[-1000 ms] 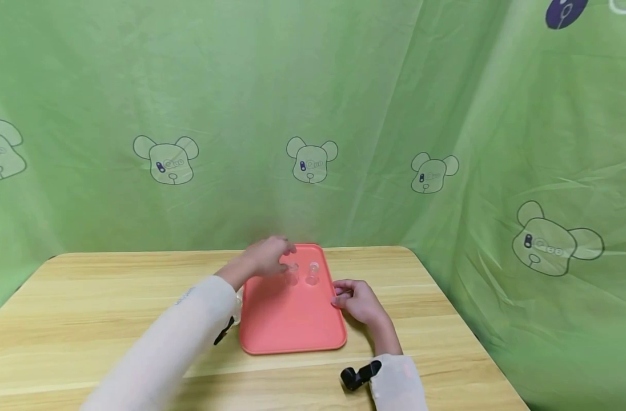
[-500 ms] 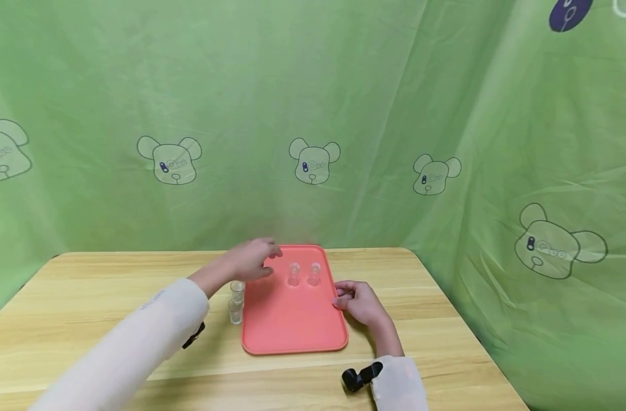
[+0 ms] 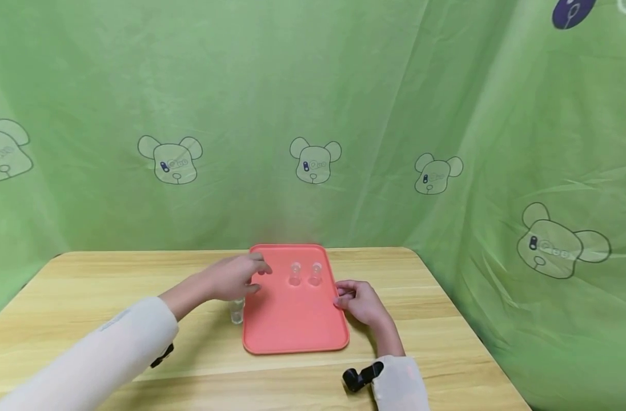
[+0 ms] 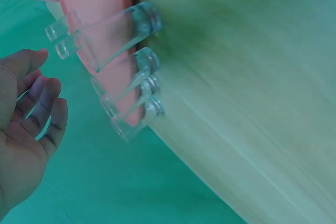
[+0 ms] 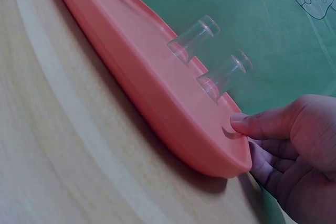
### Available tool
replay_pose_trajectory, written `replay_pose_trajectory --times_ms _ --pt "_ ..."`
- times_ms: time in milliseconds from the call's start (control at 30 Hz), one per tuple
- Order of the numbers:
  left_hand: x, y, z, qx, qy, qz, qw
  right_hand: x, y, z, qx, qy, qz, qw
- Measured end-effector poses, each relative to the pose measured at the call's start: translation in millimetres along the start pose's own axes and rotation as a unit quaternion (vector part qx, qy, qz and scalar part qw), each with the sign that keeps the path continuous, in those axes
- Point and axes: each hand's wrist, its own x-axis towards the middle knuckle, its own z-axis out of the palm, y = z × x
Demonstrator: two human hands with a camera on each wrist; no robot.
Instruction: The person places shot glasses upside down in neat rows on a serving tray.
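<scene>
We hold our left hand (image 3: 236, 277) over the left edge of the pink tray (image 3: 292, 325), its grip apart: in the left wrist view the fingers (image 4: 44, 108) are loosely spread and hold nothing. Just below that hand, a row of small clear glasses (image 4: 123, 77) stands on the tabletop (image 3: 112, 297) right beside the tray's left rim; from the head view only the nearest of them (image 3: 236, 312) peeks out under the hand, while the left wrist view shows four in line. They are near our fingers but not touching them.

Our right hand (image 3: 361, 301) keeps to the tray's right rim, its grip pinching it: the right wrist view shows the thumb (image 5: 262, 124) pressed on top of the edge and the fingers curled beneath. Two more clear glasses (image 3: 305, 273) stand upright side by side on the far part of the tray, well apart from both hands.
</scene>
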Motion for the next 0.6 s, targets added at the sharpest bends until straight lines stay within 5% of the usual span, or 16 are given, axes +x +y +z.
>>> replay_pose_trajectory --times_ms 600 --pt "-78.7 -10.6 20.1 -0.003 0.052 0.035 0.9980 -1.9 -1.1 -1.7 -0.002 -0.004 0.007 1.000"
